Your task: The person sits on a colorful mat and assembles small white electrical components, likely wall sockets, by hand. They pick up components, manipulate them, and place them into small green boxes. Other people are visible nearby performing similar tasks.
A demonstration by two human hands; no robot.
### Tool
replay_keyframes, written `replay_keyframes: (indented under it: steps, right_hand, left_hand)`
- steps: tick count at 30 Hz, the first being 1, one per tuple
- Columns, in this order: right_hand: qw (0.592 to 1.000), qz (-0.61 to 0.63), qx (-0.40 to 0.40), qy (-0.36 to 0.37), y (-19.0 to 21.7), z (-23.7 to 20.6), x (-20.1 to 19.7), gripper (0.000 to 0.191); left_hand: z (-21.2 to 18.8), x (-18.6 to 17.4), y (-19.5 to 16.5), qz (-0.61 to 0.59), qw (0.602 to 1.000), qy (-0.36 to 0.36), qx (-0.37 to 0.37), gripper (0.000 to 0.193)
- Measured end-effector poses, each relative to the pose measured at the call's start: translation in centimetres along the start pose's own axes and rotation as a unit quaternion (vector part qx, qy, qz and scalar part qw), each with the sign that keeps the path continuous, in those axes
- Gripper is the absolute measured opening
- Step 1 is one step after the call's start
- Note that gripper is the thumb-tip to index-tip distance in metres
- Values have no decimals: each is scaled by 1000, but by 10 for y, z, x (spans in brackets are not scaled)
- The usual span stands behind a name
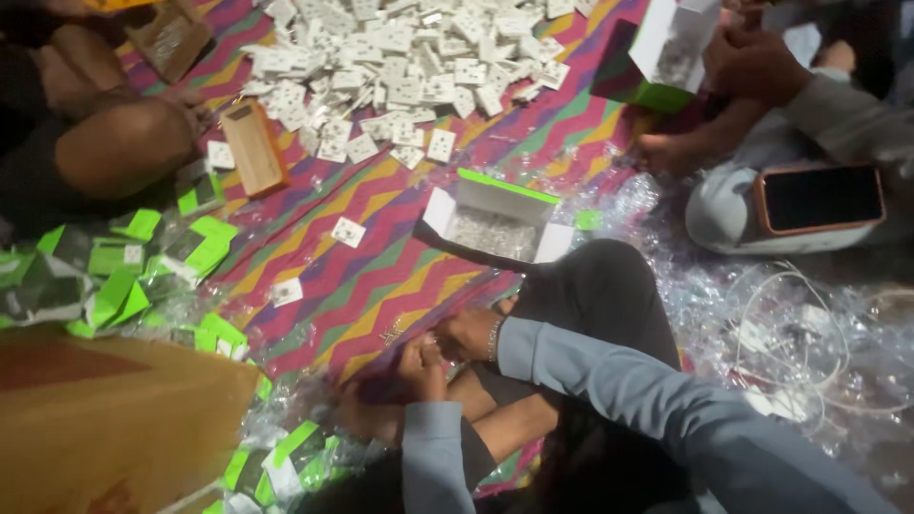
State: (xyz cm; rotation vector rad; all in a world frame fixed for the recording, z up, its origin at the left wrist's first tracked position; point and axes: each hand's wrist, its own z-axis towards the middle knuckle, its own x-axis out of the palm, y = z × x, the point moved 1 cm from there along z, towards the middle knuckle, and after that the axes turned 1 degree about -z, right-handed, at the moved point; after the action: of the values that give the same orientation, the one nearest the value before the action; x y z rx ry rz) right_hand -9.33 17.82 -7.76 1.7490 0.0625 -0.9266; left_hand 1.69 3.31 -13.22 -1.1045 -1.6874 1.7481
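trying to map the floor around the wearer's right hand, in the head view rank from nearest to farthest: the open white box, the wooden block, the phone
From the right hand:
1. Open white box, just above it on the striped mat.
2. Wooden block, up and to the left.
3. Phone, far right, on another person's lap.

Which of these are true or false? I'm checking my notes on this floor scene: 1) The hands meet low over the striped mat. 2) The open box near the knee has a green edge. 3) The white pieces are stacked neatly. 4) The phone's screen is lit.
1) True: the left hand and right hand touch above the striped mat.
2) True: the open box has a green edge.
3) False: the white pieces lie in a loose, scattered heap.
4) False: the phone has a dark screen.
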Motion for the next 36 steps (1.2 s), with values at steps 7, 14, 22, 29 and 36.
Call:
replay_keyframes:
  steps: [7, 14, 22, 29, 36]
  right_hand:
    - [992, -124, 8, 26, -14, 16, 7, 16]
    - [985, -136, 64, -86, 6, 23, 4, 32]
    - [971, 59, 82, -218, 16, 31, -35, 22]
    - [966, 259, -14, -13, 17, 35, -7, 23]
    - [934, 350, 66, -30, 13, 35, -6, 12]
  left_hand:
    - [-1, 4, -35, 172, 970, -16, 170, 19]
    - [-7, 15, -59, 80, 965, -81, 236, 14]
    - [-31, 29, -50, 19, 984, -10, 176, 13]
    - [-1, 24, -33, -247, 966, -23, -73, 17]
    - [-3, 17, -32, -308, 939, 66, -139, 13]
